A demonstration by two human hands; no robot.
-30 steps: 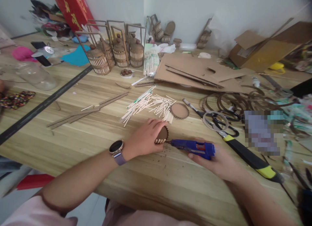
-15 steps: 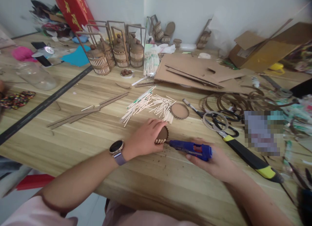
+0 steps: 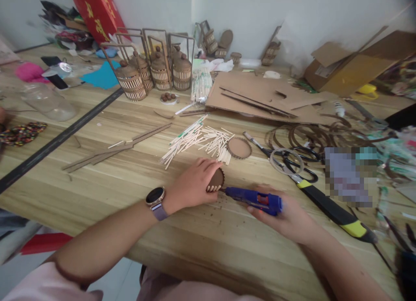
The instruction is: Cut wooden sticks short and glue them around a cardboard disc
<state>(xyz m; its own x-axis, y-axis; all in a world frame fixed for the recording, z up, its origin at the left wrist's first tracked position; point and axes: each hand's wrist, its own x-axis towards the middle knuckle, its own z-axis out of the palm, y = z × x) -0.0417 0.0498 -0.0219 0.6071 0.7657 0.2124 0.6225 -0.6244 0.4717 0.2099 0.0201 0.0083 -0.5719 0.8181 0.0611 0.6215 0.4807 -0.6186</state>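
My left hand, with a watch on the wrist, grips a small round cardboard disc with a ridged brown rim and several short pale sticks along its near edge. In my right hand is a blue glue gun, its nozzle touching or very close to the disc's near edge beside the sticks. Just beyond lies a second round cardboard disc with a ridged rim. Loose short pale sticks are heaped to its left, with longer sticks next to them.
Several small stick-sided baskets with tall handles stand at the back. Behind the discs lies a cardboard sheet. To the right are scissors, a black-and-yellow tool handle and coiled brown strips. A glass jar lies at left.
Almost nothing differs. Both hands, the disc and the glue gun keep nearly the same places.
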